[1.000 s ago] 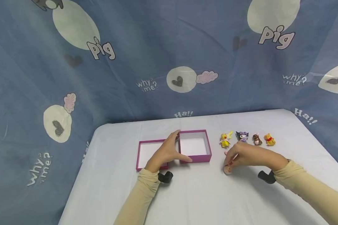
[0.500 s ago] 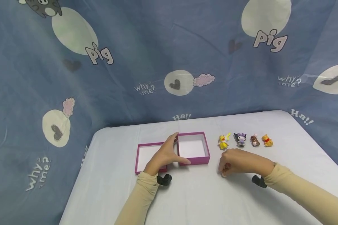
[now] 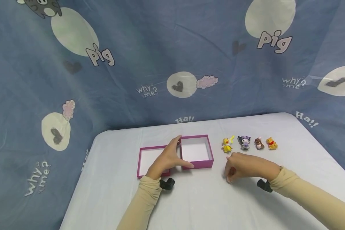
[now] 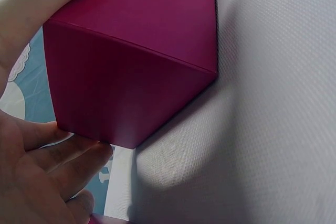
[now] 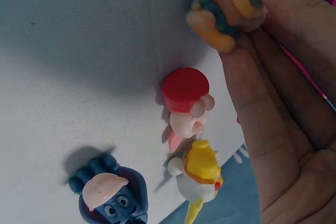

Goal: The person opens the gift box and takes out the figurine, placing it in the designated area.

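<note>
My left hand (image 3: pixel 169 156) grips an open magenta box (image 3: pixel 202 164) with a white inside, thumb along its front wall and fingers at the far left corner. The left wrist view shows the fingertips against the box's wall (image 4: pixel 126 87). Over to the right, my right hand (image 3: pixel 241 164) pinches a small peach-and-orange figurine (image 5: pixel 226 30) with a dark teal band between thumb and fingers, low over the table. Near it in the right wrist view lie a red-and-pink figurine (image 5: pixel 185 95), a yellow-and-white one (image 5: pixel 199 174) and a blue donkey figurine (image 5: pixel 113 198).
A shallow magenta-rimmed lid (image 3: pixel 139 163) lies left of the box, partly under my left hand. Beyond my right hand stand a yellow figurine (image 3: pixel 226 146), a black-and-purple one (image 3: pixel 244 143), a brown one (image 3: pixel 259 143) and an orange bear (image 3: pixel 272 144). A blue printed curtain (image 3: pixel 126 105) hangs behind the white table.
My right hand has shifted slightly left and nearer me and has turned, so its back now hides most of the held figurine in the head view. The left hand stays on the box.
</note>
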`<state>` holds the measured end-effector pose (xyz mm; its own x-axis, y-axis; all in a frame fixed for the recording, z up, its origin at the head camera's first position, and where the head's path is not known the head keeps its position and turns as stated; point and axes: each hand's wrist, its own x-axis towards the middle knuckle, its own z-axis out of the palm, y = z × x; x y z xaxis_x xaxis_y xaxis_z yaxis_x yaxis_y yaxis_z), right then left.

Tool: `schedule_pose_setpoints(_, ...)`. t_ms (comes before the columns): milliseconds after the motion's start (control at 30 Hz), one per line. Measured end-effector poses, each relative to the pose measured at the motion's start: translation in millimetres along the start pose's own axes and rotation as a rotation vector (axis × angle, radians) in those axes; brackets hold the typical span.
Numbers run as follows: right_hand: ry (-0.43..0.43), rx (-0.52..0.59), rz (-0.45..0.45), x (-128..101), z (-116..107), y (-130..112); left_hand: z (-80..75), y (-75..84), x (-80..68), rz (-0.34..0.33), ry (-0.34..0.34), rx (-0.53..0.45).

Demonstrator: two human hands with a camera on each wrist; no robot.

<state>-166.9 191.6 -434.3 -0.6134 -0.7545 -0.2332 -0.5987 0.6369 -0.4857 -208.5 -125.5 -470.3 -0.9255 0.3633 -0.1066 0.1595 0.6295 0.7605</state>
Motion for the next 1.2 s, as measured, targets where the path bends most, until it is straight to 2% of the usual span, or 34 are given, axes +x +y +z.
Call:
schedule_pose_setpoints(233, -0.018, 0.069, 0.087, -3.1, 0.8, 0.1, -0.3, -0.8, -0.5, 0.000, 0.006, -0.003)
schedule_pose_setpoints(433, -0.002, 0.109, 0.079, -4.3, 2.4, 1.5, -0.2, -3.5, -2.3, -0.016, 0.017, -0.009)
schedule_pose_setpoints(700, -0.019, 0.124, 0.123, -8.9, 2.4, 5.2, 1.2, -0.6, 0.5, 0.006, 0.012, -0.007)
schedule_pose_setpoints(833, 0.000, 0.175, 0.113, -13.8, 2.1, 9.4, 0.4, 0.3, 1.7, 0.001, 0.013, 0.001)
schedule_pose_setpoints(967, 0.070, 0.273, 0.076, -23.0, -1.0, 22.0, 1.3, -1.6, 2.6, 0.005, 0.013, 0.002)
schedule_pose_setpoints(1100, 0.200, 0.384, 0.040, -34.9, -7.1, 44.5, 1.7, -2.8, 3.6, 0.010, 0.013, 0.002)
schedule_pose_setpoints(1200, 0.275, 0.469, 0.087, -47.3, -12.4, 61.0, 2.0, -2.9, 2.9, 0.007, 0.012, 0.001)
